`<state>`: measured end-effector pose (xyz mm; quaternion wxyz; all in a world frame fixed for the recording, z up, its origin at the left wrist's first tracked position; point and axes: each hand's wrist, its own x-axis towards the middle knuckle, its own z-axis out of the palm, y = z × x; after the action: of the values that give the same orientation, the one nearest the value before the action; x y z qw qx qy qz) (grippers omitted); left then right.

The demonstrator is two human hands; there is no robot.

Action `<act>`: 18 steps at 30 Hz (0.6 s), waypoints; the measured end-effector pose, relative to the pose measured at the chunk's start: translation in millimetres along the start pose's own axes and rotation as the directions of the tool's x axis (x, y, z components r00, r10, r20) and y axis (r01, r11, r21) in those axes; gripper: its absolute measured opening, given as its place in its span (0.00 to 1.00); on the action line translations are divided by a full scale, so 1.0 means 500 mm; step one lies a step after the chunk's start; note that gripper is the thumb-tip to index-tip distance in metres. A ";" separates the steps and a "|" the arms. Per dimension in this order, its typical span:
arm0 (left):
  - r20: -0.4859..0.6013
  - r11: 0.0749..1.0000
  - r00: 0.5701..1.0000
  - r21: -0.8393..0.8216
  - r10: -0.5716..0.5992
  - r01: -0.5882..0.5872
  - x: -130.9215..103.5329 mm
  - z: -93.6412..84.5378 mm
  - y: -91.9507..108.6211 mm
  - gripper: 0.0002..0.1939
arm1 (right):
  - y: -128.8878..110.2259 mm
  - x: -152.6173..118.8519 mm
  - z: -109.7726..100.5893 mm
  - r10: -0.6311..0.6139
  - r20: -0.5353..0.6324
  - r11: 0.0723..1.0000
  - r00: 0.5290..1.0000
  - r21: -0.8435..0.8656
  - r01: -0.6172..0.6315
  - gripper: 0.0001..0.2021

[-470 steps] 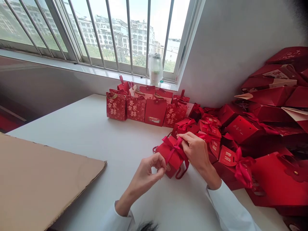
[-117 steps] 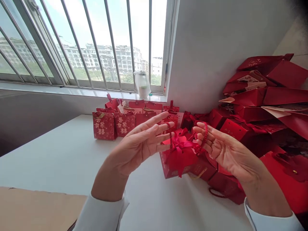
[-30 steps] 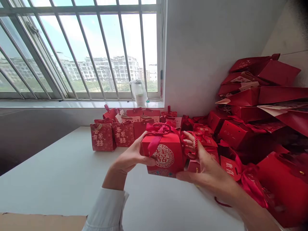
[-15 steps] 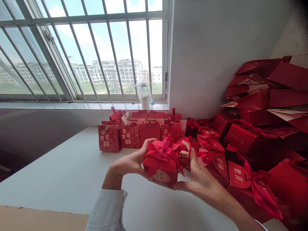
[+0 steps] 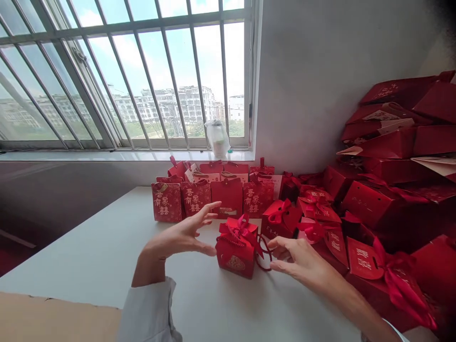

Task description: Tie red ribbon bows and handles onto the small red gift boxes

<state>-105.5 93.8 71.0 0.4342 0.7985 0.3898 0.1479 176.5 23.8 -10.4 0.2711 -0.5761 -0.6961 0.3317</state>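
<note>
A small red gift box (image 5: 235, 256) with a ribbon bow (image 5: 243, 229) on top and a pale gold round emblem on its front stands on the white table. Twisted red cord lies across its top, and a cord loop (image 5: 263, 261) hangs out at its right side. My left hand (image 5: 188, 232) is open at the box's left, fingers spread, the thumb tip close to its side. To the right, my right hand (image 5: 295, 256) is open with bent fingers, thumb apart, right beside the cord loop; I cannot tell whether it touches the loop.
Several red paper bags (image 5: 228, 197) stand in rows behind the box. More red boxes (image 5: 359, 261) with ribbons crowd the right side, and a tall stack of red boxes (image 5: 392, 137) rises behind. Cardboard (image 5: 57, 316) lies front left. A wrapped container (image 5: 218, 138) stands on the windowsill.
Both hands have let go of the red gift box, which now rests on the table. My left hand has drawn away leftward, and the cord loop has slipped off my right fingers.
</note>
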 end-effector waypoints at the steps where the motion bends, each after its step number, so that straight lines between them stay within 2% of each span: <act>1: -0.015 0.999 0.999 0.025 0.033 -0.032 -0.002 0.001 0.009 0.41 | 0.001 0.000 0.002 -0.003 -0.009 1.000 1.000 -0.007 0.003 0.14; 4: -0.027 0.981 0.991 0.149 0.133 -0.128 0.017 0.021 0.030 0.27 | -0.002 0.000 0.003 -0.024 -0.009 1.000 1.000 -0.021 0.024 0.15; 6: -0.024 0.958 0.990 0.253 0.142 -0.132 0.041 0.043 0.036 0.19 | -0.005 -0.002 0.002 -0.053 -0.028 0.998 0.998 -0.028 0.052 0.16; 9: -0.019 0.928 0.983 0.334 0.181 -0.164 0.067 0.065 0.039 0.07 | -0.008 -0.002 0.008 -0.094 -0.086 0.996 0.992 -0.012 0.094 0.25; 13: -0.040 0.938 0.967 0.256 0.252 -0.234 0.052 0.055 0.046 0.07 | -0.007 0.009 0.037 -0.098 -0.121 0.992 0.988 0.070 0.107 0.43; 16: -0.126 0.960 0.976 0.244 0.176 -0.141 0.023 0.024 0.035 0.10 | 0.000 0.020 0.066 -0.100 -0.138 0.982 0.985 0.144 0.120 0.53; 18: -0.233 0.938 0.972 0.344 0.044 0.040 0.011 0.005 0.016 0.11 | 0.008 0.026 0.084 -0.109 -0.147 0.977 0.983 0.164 0.133 0.57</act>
<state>-96.3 93.9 75.5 0.2371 0.8394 0.4579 0.1716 144.7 30.9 -39.9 0.3869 -0.5281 -0.6784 0.3333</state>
